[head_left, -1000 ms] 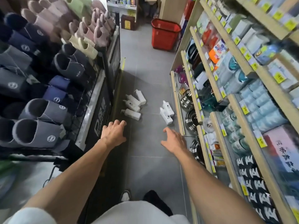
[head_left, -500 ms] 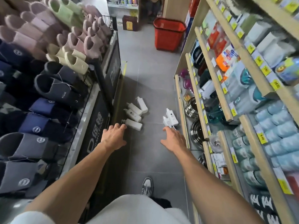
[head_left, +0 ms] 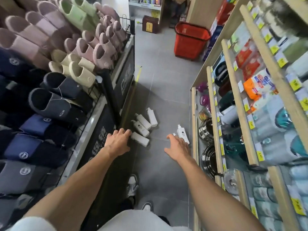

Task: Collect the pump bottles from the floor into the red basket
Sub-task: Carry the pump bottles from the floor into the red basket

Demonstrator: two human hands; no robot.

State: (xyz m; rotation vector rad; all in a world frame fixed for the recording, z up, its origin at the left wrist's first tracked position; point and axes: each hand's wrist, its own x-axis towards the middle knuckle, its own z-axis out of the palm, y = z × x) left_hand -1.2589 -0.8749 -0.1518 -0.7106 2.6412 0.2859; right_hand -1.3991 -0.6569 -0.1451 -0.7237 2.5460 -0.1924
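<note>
Several white pump bottles lie on the grey floor of a shop aisle. One group (head_left: 143,125) lies by the foot of the slipper rack, with the nearest bottle (head_left: 140,139) right at the fingertips of my left hand (head_left: 118,140), which is open. Another bottle (head_left: 182,133) lies beside the right-hand shelf, and a second one there is mostly hidden behind my right hand (head_left: 178,147). That hand is open, fingers spread over it. The red basket (head_left: 190,41) stands far down the aisle against the right shelving.
A rack of slippers (head_left: 55,84) lines the left side. Wooden shelves (head_left: 236,100) with pots, tissues and packets line the right. A brown box (head_left: 150,24) sits at the aisle's far end. My feet (head_left: 133,182) stand on the floor below.
I have stepped forward along the aisle. Both hands have come closer to the bottles, the left now at the nearest bottle, the right now over the pair by the shelf.
</note>
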